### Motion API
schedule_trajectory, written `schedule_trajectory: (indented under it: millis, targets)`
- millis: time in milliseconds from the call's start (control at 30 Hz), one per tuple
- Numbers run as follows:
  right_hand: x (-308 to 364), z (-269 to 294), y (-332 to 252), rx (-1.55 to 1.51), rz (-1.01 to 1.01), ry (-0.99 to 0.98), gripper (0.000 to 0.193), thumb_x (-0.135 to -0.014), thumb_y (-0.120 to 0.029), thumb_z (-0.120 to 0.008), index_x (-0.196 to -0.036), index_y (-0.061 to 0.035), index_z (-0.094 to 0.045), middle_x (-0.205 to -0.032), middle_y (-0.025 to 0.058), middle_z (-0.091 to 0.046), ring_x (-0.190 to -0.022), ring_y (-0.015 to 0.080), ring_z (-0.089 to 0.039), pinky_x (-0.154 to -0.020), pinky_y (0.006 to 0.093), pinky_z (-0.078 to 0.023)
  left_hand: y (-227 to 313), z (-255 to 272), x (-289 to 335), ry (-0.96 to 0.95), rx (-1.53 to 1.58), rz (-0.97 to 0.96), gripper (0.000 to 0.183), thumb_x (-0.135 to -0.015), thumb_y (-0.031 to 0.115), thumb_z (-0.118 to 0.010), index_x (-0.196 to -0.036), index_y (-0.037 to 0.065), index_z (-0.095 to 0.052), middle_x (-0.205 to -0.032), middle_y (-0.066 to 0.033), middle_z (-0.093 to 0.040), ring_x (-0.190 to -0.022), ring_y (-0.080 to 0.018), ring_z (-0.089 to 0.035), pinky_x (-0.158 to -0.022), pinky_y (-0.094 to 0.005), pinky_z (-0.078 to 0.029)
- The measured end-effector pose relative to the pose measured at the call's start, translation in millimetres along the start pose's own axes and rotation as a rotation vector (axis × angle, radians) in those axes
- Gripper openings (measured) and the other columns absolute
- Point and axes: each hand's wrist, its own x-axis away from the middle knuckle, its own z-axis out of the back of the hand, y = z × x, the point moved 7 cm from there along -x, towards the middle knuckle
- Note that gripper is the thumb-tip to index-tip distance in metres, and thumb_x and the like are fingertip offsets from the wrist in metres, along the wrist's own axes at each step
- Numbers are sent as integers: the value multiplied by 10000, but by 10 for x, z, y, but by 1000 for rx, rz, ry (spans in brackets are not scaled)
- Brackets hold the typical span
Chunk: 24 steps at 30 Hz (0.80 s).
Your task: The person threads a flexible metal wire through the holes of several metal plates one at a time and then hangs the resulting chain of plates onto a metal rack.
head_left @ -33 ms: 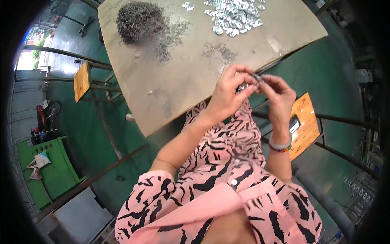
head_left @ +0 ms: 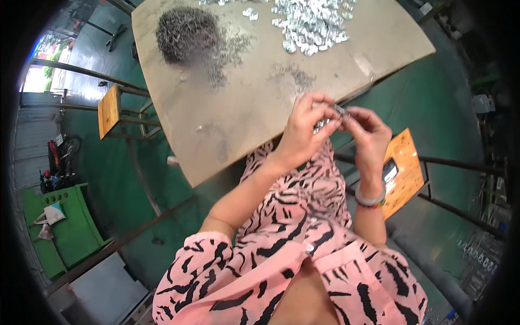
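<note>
Fingertips [head_left: 355, 111] of the right hand [head_left: 372, 135] pinched one end of a slim metal piece [head_left: 339, 110] over the lap, while the left hand [head_left: 304, 127] gripped its other end and kept silvery pieces [head_left: 320, 125] tucked inside; finer contact was too small to tell. Good handling probably called for a steady left grip, light right-hand pressure and a curled palm, so nothing spilled. Just beyond, the brown bench [head_left: 254, 116] showed dark smudges, with a tangled heap of dark wire bits [head_left: 187, 35] far left and a pile of shiny metal parts [head_left: 311, 27] far right. Around it spread a green floor [head_left: 116, 179], a wooden stool [head_left: 409, 170] bearing a phone [head_left: 390, 169], another stool [head_left: 109, 112] and, farther off, a motorcycle [head_left: 67, 147].
</note>
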Motion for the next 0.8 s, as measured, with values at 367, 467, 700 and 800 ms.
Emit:
schedule_trajectory:
  millis: [367, 467, 700, 800]
  targets:
    - [-99, -28, -9, -43, -2, -23, 87, -776, 97, -614, -856, 66, -630, -858, 40, -605, -736, 81, -594, -672, 194, -502, -49, -102, -190, -62, 1, -56, 125, -743, 10, -663, -852, 28, -606, -1050, -107, -574, -958, -261, -529, -800, -340, -447]
    - [-136, -66, -2, -54, -50, -64, 70, -775, 97, -617, -840, 73, -631, -856, 42, -600, -717, 88, -603, -641, 195, -506, -104, -71, -223, 15, -17, -85, 168, -718, -38, -673, -860, 24, -609, -1002, -102, -572, -929, -237, -535, -750, -320, -470]
    - [-338, -83, -54, 45, -135, -362, 76, -768, 65, -636, -843, 58, -647, -824, 51, -615, -695, 92, -607, -605, 204, -504, -248, -52, -93, -32, 84, -25, 156, -746, -56, -648, -872, 8, -582, -888, -100, -619, -784, -224, -598, -690, -301, -490]
    - [-765, -83, -60, 216, -95, -403, 128, -791, -61, -654, -880, 29, -671, -739, 52, -642, -612, 84, -575, -528, 208, -454, -198, -5, -54, -10, 90, -23, 158, -751, -32, -637, -881, 26, -569, -800, -86, -620, -731, -270, -586, -682, -332, -454]
